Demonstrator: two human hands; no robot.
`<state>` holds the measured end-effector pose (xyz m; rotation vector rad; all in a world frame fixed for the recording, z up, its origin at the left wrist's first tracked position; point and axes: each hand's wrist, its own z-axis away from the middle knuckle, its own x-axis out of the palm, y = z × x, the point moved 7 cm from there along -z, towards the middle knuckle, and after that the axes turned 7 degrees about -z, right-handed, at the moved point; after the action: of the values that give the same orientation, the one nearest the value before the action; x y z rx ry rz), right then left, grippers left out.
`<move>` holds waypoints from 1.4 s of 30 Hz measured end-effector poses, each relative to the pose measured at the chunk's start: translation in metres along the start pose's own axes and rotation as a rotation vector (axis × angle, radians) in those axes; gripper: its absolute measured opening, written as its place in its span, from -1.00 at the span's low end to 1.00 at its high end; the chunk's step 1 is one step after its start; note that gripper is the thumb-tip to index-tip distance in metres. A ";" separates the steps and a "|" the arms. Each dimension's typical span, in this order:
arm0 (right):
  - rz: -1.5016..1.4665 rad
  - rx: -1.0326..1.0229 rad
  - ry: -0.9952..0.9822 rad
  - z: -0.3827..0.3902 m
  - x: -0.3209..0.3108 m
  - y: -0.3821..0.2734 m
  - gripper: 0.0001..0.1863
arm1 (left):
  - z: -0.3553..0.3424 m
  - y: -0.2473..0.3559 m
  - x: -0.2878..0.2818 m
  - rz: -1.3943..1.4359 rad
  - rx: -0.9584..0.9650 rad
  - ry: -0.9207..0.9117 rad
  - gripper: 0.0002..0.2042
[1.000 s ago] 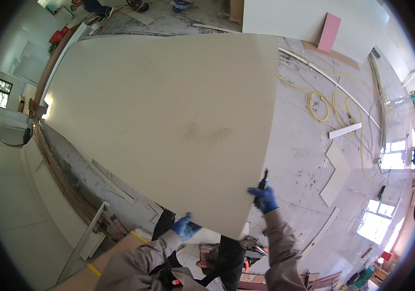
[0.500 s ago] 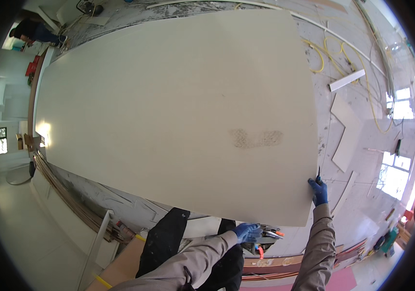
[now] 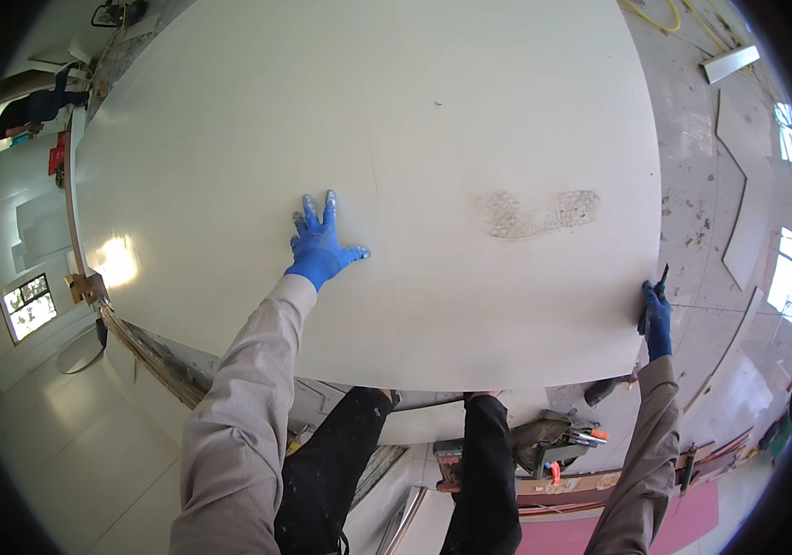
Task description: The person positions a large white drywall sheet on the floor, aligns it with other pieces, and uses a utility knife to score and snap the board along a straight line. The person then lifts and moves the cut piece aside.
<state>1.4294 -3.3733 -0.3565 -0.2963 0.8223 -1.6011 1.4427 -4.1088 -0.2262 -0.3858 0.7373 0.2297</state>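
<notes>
A large white board (image 3: pixel 433 296) spreads before me, marked with a dirty shoe print (image 3: pixel 574 211) to the right of its middle and a thin scratch-like line. My left hand (image 3: pixel 319 250), in a blue glove, lies on the board with its fingers spread. At the board's right edge, my gloved right hand (image 3: pixel 656 326) is closed round a utility knife (image 3: pixel 662 280), of which a dark, pointed end sticks up past the fingers. Part of the knife is hidden in the glove.
Beside my right leg sits a tool pouch (image 3: pixel 544 433) with orange-handled tools. White offcuts (image 3: pixel 738 199) and a white strip (image 3: pixel 730 63) lie on the floor at right, with a yellow hose (image 3: pixel 660 20) beyond. Another person (image 3: pixel 35 109) stands at far left.
My left hand has moved from near the tool pouch up and left onto the board, fingers now spread. My right hand still grips the knife at the edge. My view has shifted closer.
</notes>
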 end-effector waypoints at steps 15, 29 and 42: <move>-0.136 -0.028 0.084 -0.075 0.007 0.091 -0.69 | -0.010 0.013 0.010 0.007 -0.090 0.046 0.34; -0.174 -0.085 0.101 0.057 -0.034 -0.029 -0.63 | 0.238 -0.110 0.340 1.874 -1.138 -0.614 -0.13; -0.099 0.043 0.120 0.242 -0.023 -0.116 -0.68 | 0.341 -0.133 0.229 2.711 -0.633 -0.230 -0.14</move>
<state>1.4951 -3.4337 -0.1027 -0.2146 0.8746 -1.7404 1.8592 -4.0706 -0.1200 0.3542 0.4361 3.0135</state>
